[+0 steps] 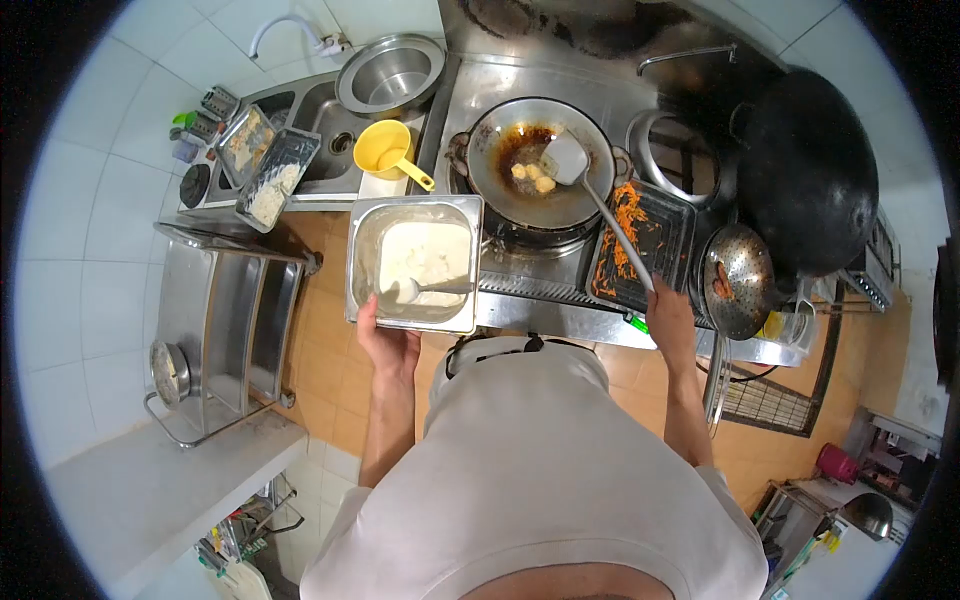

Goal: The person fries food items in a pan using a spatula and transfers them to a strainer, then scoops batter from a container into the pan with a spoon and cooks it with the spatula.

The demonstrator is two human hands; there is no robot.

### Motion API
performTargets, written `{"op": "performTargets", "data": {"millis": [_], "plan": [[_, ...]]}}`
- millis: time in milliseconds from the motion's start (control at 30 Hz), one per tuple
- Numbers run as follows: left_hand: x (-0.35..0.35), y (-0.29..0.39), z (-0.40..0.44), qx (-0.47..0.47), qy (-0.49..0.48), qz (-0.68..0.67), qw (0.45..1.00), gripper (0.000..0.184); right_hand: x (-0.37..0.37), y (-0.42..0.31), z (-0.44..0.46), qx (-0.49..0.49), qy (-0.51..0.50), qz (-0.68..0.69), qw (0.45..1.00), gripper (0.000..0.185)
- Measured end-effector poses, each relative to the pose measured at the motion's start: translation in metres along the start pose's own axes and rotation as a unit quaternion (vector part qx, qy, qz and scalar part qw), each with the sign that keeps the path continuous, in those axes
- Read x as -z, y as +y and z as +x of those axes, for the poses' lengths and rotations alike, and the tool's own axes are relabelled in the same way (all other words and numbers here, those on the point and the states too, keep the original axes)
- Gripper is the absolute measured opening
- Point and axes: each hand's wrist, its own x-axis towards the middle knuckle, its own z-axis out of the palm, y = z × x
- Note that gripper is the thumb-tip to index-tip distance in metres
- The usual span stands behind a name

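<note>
My left hand [388, 345] grips the near rim of a square metal container [357, 260] that holds pale batter [425, 250] and a spoon [440, 287]. In my right hand [668, 318] is the handle of a long spatula [566, 158], its blade inside the wok [485, 190] on the stove. Several light brown fried pieces [532, 180] lie beside the blade in dark oil. Just right of the wok, under the spatula handle, is a black tray [668, 240] with orange shreds [628, 215].
A yellow dipper [383, 148] and a metal basin [392, 78] stand by the sink [325, 130]. Two trays of food [277, 190] sit at the left. A perforated strainer [738, 282] and a large black wok [810, 170] are at the right. A metal cart [215, 330] stands lower left.
</note>
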Motion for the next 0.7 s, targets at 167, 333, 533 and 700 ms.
{"op": "performTargets", "data": {"millis": [167, 333, 533, 700], "plan": [[-0.005, 0.001, -0.004, -0.009, 0.004, 0.000, 1.000, 0.059, -0.013, 0.004, 0.003, -0.005, 0.022, -0.016, 1.000, 0.034], [-0.002, 0.001, -0.002, -0.009, 0.003, 0.007, 1.000, 0.060, -0.011, 0.011, 0.005, 0.014, 0.010, 0.005, 1.000, 0.035], [0.000, -0.001, 0.001, 0.001, -0.008, -0.005, 1.000, 0.058, -0.017, 0.002, 0.001, -0.001, 0.013, -0.037, 0.999, 0.037], [-0.001, -0.001, 0.000, -0.010, -0.006, -0.005, 1.000, 0.055, -0.027, 0.009, -0.001, 0.012, 0.020, -0.008, 1.000, 0.038]]}}
